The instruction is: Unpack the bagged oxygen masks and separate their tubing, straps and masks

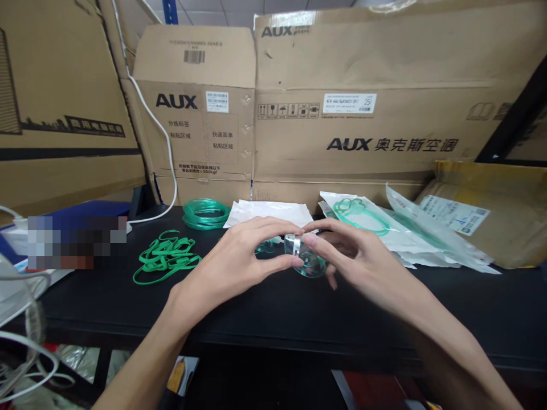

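The clear green-tinted mask [308,261] is held between both hands, a little above the middle of the black table [273,310]. It is a small piece of transparent plastic with a shiny metal strip on its top edge.

Behind the table stand large cardboard boxes [363,114] with the word AUX printed on them; they fill the whole back of the view. A white cable [164,142] hangs down in front of the boxes on the left side. On the right lies a brown padded envelope [491,222] with a label. Beside it there is a pile of sealed plastic packets [384,225], and green parts are visible inside the top one. A flat white packet [269,212] lies just behind the hands. To the left, a coil of green tubing [205,214] rests near the boxes, and loose green elastic straps [166,256] lie in a heap closer to the table edge.

The left hand [239,256] pinches the left side of the mask with thumb and forefinger. The right hand [359,259] holds the right side, its fingertips closed on the top edge and its other fingers curled under the mask.
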`<state>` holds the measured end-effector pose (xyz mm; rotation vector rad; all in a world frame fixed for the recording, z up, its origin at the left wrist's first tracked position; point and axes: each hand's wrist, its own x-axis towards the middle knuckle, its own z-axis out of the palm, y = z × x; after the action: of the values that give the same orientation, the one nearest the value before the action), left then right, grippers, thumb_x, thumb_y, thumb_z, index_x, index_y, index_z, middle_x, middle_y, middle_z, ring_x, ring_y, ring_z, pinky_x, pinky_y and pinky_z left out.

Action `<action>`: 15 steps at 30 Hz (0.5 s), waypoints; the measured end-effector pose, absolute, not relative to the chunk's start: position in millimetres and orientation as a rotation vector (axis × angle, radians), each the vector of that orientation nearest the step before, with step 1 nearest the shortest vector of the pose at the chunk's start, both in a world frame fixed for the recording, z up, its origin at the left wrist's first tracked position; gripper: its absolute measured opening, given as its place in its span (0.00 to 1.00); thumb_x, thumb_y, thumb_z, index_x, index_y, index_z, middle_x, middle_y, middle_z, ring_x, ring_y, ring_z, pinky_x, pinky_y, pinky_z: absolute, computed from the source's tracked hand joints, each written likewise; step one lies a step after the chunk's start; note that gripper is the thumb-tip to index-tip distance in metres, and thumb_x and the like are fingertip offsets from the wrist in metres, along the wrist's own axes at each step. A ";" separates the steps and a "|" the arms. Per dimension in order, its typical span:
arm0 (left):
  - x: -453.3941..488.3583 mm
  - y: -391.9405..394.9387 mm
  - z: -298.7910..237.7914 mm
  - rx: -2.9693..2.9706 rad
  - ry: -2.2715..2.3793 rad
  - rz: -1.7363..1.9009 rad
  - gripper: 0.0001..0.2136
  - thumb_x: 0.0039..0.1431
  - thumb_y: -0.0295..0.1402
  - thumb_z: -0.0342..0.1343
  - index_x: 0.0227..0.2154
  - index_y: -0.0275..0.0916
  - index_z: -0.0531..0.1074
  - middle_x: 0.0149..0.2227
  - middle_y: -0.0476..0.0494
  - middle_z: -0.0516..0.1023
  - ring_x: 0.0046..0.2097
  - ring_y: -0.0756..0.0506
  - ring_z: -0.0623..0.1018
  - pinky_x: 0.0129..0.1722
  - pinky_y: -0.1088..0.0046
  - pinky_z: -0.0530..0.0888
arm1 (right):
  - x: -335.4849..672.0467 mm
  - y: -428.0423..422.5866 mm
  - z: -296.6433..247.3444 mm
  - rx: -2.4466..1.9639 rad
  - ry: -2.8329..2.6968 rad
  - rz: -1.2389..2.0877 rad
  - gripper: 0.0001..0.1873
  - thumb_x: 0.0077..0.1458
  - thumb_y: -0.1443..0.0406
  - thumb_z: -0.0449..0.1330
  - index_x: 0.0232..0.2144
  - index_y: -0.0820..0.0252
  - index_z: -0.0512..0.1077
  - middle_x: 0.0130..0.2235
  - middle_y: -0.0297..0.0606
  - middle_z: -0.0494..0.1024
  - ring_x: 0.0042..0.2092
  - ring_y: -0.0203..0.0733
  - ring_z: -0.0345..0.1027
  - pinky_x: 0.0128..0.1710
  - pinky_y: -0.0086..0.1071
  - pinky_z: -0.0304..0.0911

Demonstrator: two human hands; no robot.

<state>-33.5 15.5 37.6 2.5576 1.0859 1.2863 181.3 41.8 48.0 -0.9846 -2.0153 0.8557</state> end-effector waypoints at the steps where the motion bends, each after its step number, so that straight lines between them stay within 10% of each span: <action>1: -34.1 15.9 37.3 2.547 1.100 1.287 0.16 0.60 0.37 0.65 0.51 0.44 0.75 0.53 0.52 0.79 0.55 0.48 0.76 0.57 0.75 0.68 | 182.4 41.4 48.9 -0.971 -2.026 0.860 0.15 0.61 0.53 0.62 0.48 0.48 0.72 0.33 0.27 0.78 0.22 0.32 0.66 0.24 0.29 0.64; 5: -35.6 17.8 37.1 2.494 1.134 1.298 0.15 0.61 0.38 0.64 0.50 0.45 0.76 0.52 0.52 0.80 0.54 0.46 0.77 0.54 0.73 0.70 | 188.8 39.7 50.4 -0.926 -2.108 0.825 0.17 0.57 0.55 0.66 0.48 0.45 0.71 0.49 0.32 0.77 0.34 0.38 0.73 0.32 0.33 0.70; 15: -37.0 18.4 38.4 2.448 1.158 1.341 0.14 0.59 0.36 0.65 0.49 0.47 0.79 0.50 0.52 0.82 0.53 0.44 0.79 0.55 0.69 0.72 | 189.6 40.0 50.4 -0.871 -2.171 0.717 0.15 0.60 0.55 0.64 0.49 0.45 0.73 0.49 0.33 0.78 0.49 0.48 0.74 0.46 0.39 0.71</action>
<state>-37.0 18.4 38.4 2.4480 1.1576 1.3411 189.6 40.0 50.4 -0.8714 -2.1710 0.7170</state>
